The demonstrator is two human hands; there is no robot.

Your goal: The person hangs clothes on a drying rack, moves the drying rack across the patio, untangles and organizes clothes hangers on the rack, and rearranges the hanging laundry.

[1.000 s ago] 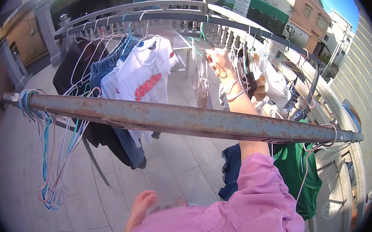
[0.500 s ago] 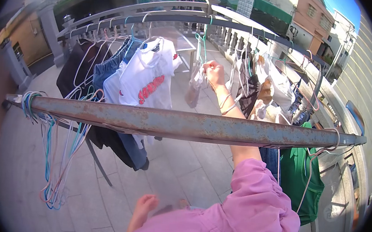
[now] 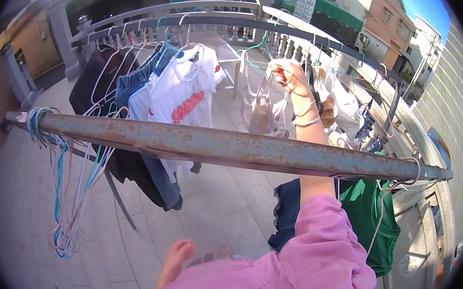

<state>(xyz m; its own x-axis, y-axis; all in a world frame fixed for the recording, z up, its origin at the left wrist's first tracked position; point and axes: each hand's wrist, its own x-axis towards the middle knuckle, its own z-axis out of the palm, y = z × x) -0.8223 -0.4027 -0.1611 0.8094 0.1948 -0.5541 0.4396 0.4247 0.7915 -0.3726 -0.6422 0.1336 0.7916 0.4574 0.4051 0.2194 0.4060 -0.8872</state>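
Observation:
My right hand [image 3: 290,75] reaches over the near rail and pinches a strap of a pale bra [image 3: 264,114] beside the right end of a green hanger [image 3: 259,50]. Whether the hanger's end is also in that pinch, I cannot tell. The hanger hooks over the far rail [image 3: 220,21], and the bra hangs below it. Low in front of my body, my left hand [image 3: 181,249] is curled closed, with nothing visible in it. Left of the bra hangs a white T-shirt [image 3: 184,88] with red lettering.
A rusty near rail [image 3: 215,146] crosses the view. Several bare hangers [image 3: 69,202] dangle from its left end, a green top [image 3: 373,228] from its right. Dark garments [image 3: 96,80] hang far left, white clothing [image 3: 348,102] far right. A stone balustrade [image 3: 300,54] stands behind.
My right hand has moved right and slightly up with the bra strap. The green hanger has swung round to face me, and the bra is spread wider. My left hand has hardly moved.

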